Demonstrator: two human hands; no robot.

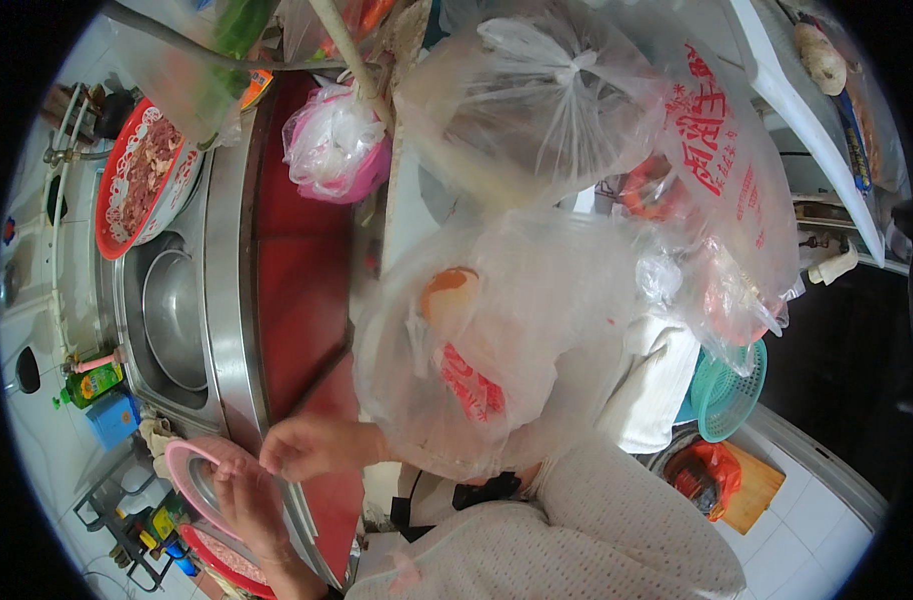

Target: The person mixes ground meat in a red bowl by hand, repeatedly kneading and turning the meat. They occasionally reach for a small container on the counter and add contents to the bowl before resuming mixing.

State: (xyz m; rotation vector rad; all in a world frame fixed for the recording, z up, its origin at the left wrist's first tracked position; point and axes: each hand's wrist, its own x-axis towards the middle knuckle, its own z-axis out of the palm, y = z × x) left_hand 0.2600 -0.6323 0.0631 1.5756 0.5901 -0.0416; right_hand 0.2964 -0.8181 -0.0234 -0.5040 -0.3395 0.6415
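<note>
My left hand [246, 506] is low at the left, over a pink basin [183, 454] with a metal vessel in it; its fingers are slightly bent and apart, with nothing visible in them. Close to its right, my right hand [310, 448] has curled fingers; whether they pinch something small cannot be told. A clear plastic bag [546, 300] hides part of the right forearm. Through it show an orange-brown piece [450, 294], perhaps shell or peel, and a crumpled bit with red print [471, 382]. Below the pink basin stands a red-rimmed bowl of minced meat [231, 559].
A steel bowl [175, 319] sits in the sink, beside a red-rimmed bowl of cut meat [145, 176]. Tied plastic bags [576, 97] and a pink bag [336, 146] hang above. A green colander [726, 397], a white cloth [651, 382] and a wooden board [756, 487] are at the right.
</note>
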